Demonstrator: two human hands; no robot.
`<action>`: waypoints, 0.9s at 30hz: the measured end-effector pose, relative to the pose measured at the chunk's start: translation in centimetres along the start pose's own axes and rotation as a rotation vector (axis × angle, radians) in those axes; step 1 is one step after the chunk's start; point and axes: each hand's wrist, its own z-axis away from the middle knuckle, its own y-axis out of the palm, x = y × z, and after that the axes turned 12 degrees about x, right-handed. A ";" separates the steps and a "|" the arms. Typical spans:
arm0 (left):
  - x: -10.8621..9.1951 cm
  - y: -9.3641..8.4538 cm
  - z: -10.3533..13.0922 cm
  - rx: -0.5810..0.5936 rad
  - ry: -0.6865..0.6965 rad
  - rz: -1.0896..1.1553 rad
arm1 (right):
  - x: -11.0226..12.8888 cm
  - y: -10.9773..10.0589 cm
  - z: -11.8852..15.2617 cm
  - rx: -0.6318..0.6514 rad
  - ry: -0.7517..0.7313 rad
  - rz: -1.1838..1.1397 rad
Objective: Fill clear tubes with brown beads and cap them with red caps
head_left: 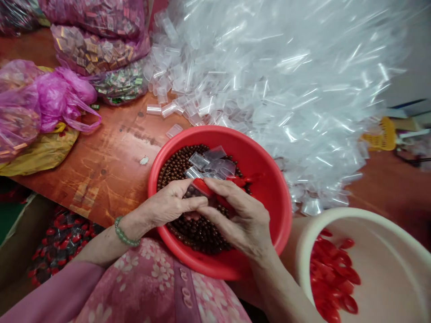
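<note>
My left hand [164, 202] is closed round a small clear plastic container [192, 192] with dark brown balls inside. At its upper end sits a red cap [202, 186], which the fingers of my right hand [240, 215] press and grip. Both hands are over a red basin [283, 211], close to its near side. Loose brown balls [173, 166] fill much of the basin's left and lower part. On top of them lie several clear plastic tubes [215, 163], with red caps [240, 181] beside them. My right palm hides part of the balls.
A huge heap of clear plastic tubes [269, 94] covers the table behind the basin. At right stands a cream bucket [305, 251] with red caps [333, 269]. Pink bags [97, 49] of small pieces sit at upper left. Red-capped containers [63, 242] lie at lower left.
</note>
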 end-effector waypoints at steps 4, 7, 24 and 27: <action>0.0 0.1 0.0 -0.025 -0.041 -0.066 | -0.2 0.2 0.3 -0.019 -0.001 -0.045; 0.0 0.2 0.0 -0.020 -0.031 -0.066 | -0.3 0.3 0.3 -0.027 -0.010 -0.081; -0.7 0.5 -0.6 -0.150 -0.080 -0.151 | 0.4 0.4 -0.1 -0.341 0.377 -0.408; -0.4 0.2 -0.4 -0.117 -0.059 -0.141 | 0.6 0.9 -0.3 -0.265 0.252 -0.119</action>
